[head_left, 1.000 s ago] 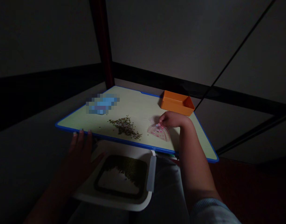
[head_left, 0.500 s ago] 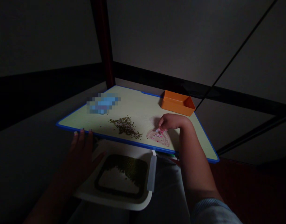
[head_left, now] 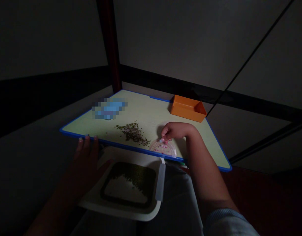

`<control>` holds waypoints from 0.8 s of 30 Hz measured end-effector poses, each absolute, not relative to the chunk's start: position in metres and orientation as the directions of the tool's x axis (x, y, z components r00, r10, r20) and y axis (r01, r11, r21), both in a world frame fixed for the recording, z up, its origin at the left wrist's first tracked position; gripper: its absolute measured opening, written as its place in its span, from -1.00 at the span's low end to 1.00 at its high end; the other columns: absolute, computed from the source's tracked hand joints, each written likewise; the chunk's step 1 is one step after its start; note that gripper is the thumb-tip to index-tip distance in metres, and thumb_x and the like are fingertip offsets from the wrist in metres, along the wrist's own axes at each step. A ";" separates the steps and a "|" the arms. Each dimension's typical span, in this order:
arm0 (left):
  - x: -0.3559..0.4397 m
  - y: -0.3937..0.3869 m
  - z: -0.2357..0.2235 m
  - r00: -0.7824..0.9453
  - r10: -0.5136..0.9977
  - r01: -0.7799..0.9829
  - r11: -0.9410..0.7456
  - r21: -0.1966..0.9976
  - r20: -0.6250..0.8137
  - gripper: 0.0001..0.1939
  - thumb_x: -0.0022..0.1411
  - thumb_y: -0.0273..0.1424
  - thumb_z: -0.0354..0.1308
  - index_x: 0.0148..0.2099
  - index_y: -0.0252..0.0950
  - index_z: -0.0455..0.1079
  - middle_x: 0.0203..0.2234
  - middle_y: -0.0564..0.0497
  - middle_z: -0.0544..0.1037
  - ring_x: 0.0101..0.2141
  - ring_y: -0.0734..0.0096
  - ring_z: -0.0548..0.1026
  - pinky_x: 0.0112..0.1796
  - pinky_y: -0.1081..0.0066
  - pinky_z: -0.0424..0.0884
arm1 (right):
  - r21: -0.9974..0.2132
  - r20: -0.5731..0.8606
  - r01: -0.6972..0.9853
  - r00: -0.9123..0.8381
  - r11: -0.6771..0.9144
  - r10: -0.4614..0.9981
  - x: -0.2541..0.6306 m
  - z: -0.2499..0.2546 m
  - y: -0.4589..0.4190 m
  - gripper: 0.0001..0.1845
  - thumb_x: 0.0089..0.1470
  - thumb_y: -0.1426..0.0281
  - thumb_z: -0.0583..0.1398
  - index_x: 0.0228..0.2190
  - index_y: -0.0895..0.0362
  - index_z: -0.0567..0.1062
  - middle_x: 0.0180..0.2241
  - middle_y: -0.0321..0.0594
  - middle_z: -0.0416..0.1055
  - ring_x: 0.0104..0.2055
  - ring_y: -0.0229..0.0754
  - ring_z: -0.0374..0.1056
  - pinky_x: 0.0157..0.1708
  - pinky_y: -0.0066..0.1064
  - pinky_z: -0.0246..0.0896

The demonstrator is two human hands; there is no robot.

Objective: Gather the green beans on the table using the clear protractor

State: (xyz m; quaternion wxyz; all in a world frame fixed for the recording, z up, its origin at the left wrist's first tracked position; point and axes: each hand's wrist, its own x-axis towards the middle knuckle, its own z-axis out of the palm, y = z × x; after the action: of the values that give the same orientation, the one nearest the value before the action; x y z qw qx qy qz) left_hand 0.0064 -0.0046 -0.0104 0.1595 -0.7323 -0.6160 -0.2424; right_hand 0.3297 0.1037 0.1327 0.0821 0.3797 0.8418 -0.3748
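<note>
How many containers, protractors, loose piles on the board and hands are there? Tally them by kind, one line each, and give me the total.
Containers: 2 (orange box, white tub)
Protractors: 1 (clear protractor)
Loose piles on the board: 1 (small dark pieces)
Hands: 2 (left hand, right hand)
Total: 6

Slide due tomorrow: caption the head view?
Right hand, fingers curled at a clear protractor, beside scattered grains; left hand spread by the white tub.
</note>
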 end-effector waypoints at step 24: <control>0.007 -0.006 -0.007 0.109 0.842 0.980 -0.179 0.083 0.528 -0.06 0.07 0.12 -0.26 0.26 -0.52 -0.21 0.26 -0.52 -0.10 0.28 -0.21 -0.22 0.14 -0.14 0.08 | -0.611 -0.323 0.634 -0.746 0.474 0.582 0.330 0.125 0.109 -0.83 -0.01 0.40 0.12 -0.53 0.22 0.46 -0.55 -0.31 0.35 -0.48 -0.35 0.16 -0.37 -0.45 0.04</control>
State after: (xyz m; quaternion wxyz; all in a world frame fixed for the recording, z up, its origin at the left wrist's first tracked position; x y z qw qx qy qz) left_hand 0.0071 -0.0062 -0.0074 0.1456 -0.7304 -0.6238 -0.2368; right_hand 0.3297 0.1092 0.1255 0.0353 0.3543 0.8578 -0.3706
